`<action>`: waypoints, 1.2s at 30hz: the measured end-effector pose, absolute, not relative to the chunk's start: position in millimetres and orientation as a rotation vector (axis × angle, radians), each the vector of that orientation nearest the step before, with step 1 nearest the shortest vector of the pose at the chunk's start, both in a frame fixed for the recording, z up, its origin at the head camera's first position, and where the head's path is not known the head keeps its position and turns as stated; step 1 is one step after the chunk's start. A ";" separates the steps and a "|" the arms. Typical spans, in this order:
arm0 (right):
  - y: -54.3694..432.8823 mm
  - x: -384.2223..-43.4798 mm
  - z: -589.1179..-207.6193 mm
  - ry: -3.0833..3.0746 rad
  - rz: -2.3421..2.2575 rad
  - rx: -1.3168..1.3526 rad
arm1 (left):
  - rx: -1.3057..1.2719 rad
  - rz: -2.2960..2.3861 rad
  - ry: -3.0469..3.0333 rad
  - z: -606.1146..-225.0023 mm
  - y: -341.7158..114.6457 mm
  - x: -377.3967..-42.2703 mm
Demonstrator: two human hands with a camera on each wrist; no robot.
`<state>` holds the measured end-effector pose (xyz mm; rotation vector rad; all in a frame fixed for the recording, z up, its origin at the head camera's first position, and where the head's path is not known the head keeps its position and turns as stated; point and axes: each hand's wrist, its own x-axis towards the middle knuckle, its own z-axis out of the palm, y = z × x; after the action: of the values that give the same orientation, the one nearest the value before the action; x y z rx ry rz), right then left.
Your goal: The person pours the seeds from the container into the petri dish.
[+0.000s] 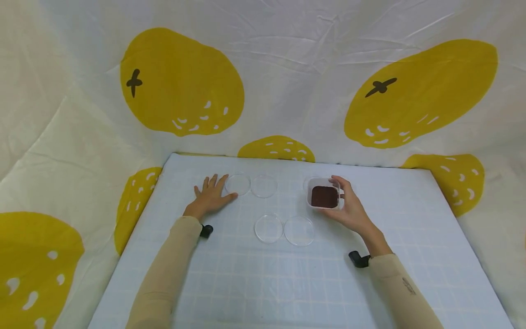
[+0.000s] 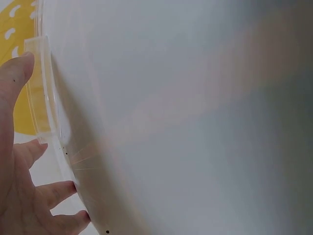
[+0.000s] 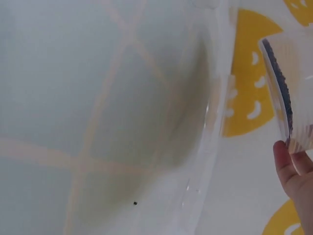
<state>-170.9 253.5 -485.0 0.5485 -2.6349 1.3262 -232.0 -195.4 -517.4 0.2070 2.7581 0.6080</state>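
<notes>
My left hand (image 1: 211, 195) lies low over the table with its fingers spread. Its thumb and index finger stand either side of a clear round dish (image 1: 238, 184), and in the left wrist view the thumb tip rests at the edge of that dish (image 2: 41, 90). My right hand (image 1: 349, 210) grips a clear square plastic container (image 1: 311, 204) by its side. Inside the container is a dark brown, grainy layer (image 1: 324, 197), seen edge-on in the right wrist view. Behind the container, another clear dish (image 1: 306, 183) is mostly hidden.
A second clear dish (image 1: 264, 186) sits right of the one at my left hand. Two more dishes, a left one (image 1: 269, 228) and a right one (image 1: 299, 230), lie side by side nearer me. A fruit-print cloth (image 1: 287, 100) hangs behind the table (image 1: 263, 283).
</notes>
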 end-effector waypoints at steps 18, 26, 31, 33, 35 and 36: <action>219.6 -203.8 -477.2 -2.646 1.158 0.708 | 0.206 0.585 2.771 -520.8 -196.3 -232.9; 203.7 -218.1 -464.8 -2.642 1.116 0.776 | 0.212 0.568 2.774 -521.9 -196.2 -233.2; 196.2 -226.6 -461.9 -2.641 1.082 0.840 | 0.210 0.559 2.772 -522.0 -196.0 -233.6; 192.9 -230.3 -461.5 -2.631 1.073 0.863 | 0.212 0.555 2.772 -522.4 -196.3 -234.1; 189.2 -233.9 -461.3 -2.625 1.064 0.884 | 0.213 0.558 2.770 -522.6 -196.8 -234.3; 187.3 -235.6 -461.6 -2.630 1.058 0.891 | 0.215 0.563 2.769 -522.7 -197.1 -234.2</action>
<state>-235.6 187.3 -461.6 0.8911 -2.6295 1.0584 -234.2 -197.1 -522.7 0.2147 2.7694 0.5629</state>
